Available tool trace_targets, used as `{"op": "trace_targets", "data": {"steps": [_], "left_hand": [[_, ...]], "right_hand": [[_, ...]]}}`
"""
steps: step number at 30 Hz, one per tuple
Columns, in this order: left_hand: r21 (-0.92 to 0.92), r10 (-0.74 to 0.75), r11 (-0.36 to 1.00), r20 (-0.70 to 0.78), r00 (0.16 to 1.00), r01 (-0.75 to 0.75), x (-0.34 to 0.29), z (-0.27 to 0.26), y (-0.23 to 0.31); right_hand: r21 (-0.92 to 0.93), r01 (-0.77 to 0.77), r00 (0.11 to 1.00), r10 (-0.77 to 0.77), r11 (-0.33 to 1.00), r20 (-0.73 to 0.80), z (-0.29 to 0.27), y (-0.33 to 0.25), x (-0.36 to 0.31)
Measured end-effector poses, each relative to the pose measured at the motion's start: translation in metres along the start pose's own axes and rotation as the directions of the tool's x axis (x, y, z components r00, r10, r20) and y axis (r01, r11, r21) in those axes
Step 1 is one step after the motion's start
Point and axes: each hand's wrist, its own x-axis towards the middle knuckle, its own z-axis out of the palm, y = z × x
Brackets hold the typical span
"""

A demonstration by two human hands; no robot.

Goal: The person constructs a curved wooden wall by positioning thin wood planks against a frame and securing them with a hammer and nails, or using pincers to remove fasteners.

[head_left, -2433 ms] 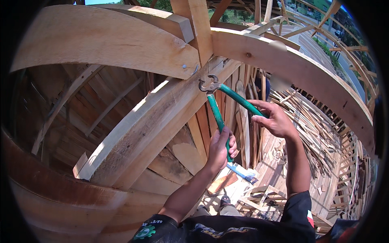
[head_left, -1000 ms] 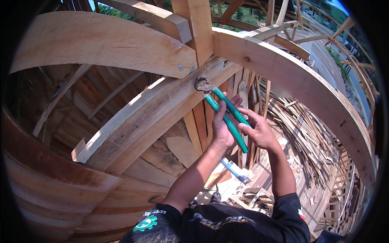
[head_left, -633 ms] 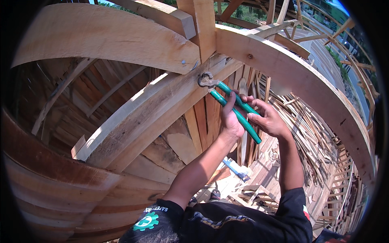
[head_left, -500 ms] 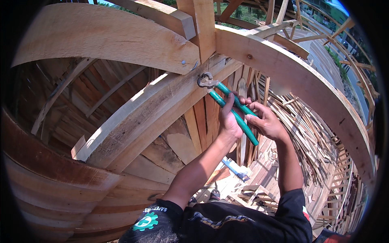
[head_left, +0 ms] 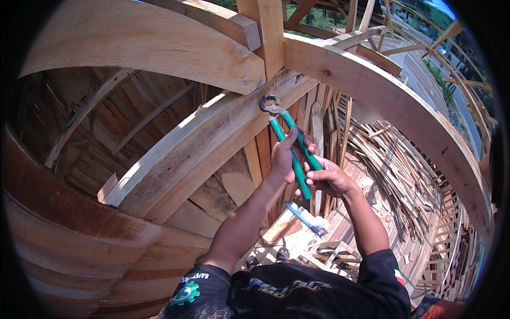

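Both my hands hold a pair of pincers (head_left: 276, 127) with green-sleeved handles and a rounded metal head. My left hand (head_left: 282, 160) is closed about the handles, its thumb lying over the left one. Lower down, the fingers of my right hand (head_left: 336, 178) grip the right handle near its end. The pincer head is just in front of a thick curved timber (head_left: 180, 151); I cannot tell whether it touches the wood. Beside it, a bent nail (head_left: 260, 83) sticks out at the end of a curved plank (head_left: 143, 48), near a bluish nail head (head_left: 245, 79).
An upright post (head_left: 271, 37) and another curved beam (head_left: 382, 87) frame the work on the far side. Below lie a handsaw (head_left: 306, 219), offcuts and a heap of wood strips (head_left: 396, 170). Planking (head_left: 79, 255) curves along the left.
The pincers have swung to a more upright angle, their handle ends moving left. Both hands have shifted left and slightly nearer, with the right hand now lower on the handle.
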Motion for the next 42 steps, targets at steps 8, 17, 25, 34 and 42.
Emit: {"op": "trace_targets", "data": {"steps": [8,17,25,34,42], "left_hand": [[0.063,-0.053,0.997,-0.009,0.999,0.054,-0.005,-0.011,0.009],[0.13,-0.198,0.971,-0.026,0.98,0.2,-0.021,-0.008,0.038],[0.207,-0.218,0.954,-0.022,0.976,0.218,-0.023,-0.01,0.044],[0.24,-0.199,0.949,-0.045,0.979,0.204,-0.023,-0.015,0.042],[0.198,-0.114,0.972,-0.067,0.991,0.125,-0.009,-0.009,0.018]], "right_hand": [[0.153,0.025,1.0,-0.027,0.988,0.007,0.006,0.028,0.005],[0.14,0.186,0.972,-0.162,0.972,-0.168,0.059,0.046,0.014],[0.156,0.219,0.956,-0.179,0.963,-0.233,0.066,0.053,0.014],[0.19,0.209,0.972,-0.182,0.959,-0.15,0.054,0.053,0.014],[0.088,0.039,0.999,-0.042,0.995,0.033,0.002,0.016,0.002]]}}
